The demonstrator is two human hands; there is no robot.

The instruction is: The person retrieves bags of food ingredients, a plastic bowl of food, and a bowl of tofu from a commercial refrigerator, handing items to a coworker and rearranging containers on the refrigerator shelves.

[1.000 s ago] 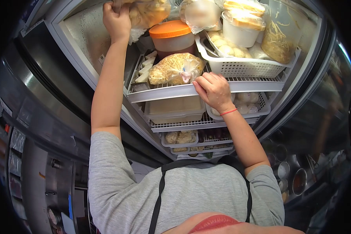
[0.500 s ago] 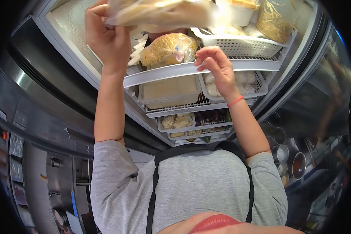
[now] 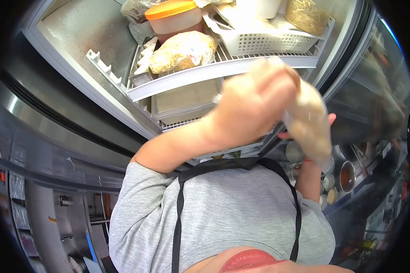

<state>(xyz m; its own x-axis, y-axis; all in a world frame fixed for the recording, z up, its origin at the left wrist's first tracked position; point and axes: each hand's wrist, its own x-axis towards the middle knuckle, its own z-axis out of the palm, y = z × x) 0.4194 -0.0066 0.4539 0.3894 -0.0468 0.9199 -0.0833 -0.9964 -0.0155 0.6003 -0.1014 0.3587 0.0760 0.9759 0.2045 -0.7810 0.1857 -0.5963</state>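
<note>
My left hand (image 3: 259, 100) is closed on the gathered top of a clear plastic bag (image 3: 307, 120) with pale contents, blurred by motion. The bag hangs tilted to the right of the hand, in front of the open fridge. Behind it is my right hand (image 3: 332, 119), mostly hidden; spread fingertips show on either side of the bag, and a red band circles the wrist. Whether the right hand touches the bag I cannot tell. On the upper shelf (image 3: 177, 82) lies another plastic bag (image 3: 184, 52) of yellowish food.
Beside that bag stand a tub with an orange lid (image 3: 173, 9) and a white perforated basket (image 3: 271, 43). A lidded container (image 3: 184, 98) is on the shelf below. The fridge door (image 3: 364, 91) is at right, with several round pots beneath it.
My left hand has swung down and to the right with the plastic bag, away from the upper shelf. The right hand has moved right and down, behind the bag.
</note>
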